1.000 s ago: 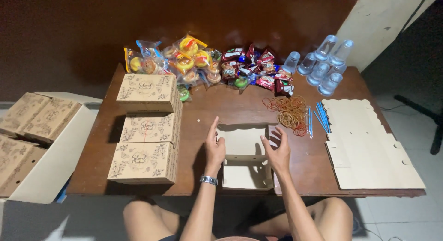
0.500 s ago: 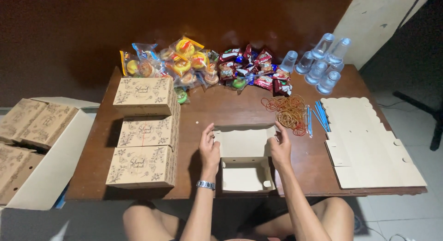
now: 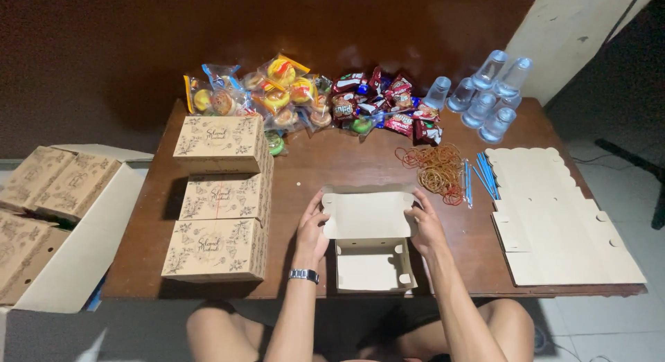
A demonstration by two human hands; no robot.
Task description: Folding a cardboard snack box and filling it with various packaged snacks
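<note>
An open beige cardboard box (image 3: 370, 265) stands at the near edge of the brown wooden table (image 3: 346, 161), its scalloped lid (image 3: 367, 213) folded back flat. My left hand (image 3: 312, 230), with a wristwatch, grips the lid's left side. My right hand (image 3: 426, 227) grips the lid's right side. The inside of the box looks bare.
Three closed printed boxes (image 3: 218, 196) are stacked at the left. Wrapped snacks (image 3: 312, 99) and plastic water cups (image 3: 485, 99) line the far edge. Rubber bands (image 3: 436, 169), blue straws (image 3: 483, 176) and flat box blanks (image 3: 554, 216) lie at the right. A carton (image 3: 41, 223) of boxes sits left of the table.
The box has gone from partly folded to standing with its lid laid back. Both hands moved from its walls up to the lid's sides.
</note>
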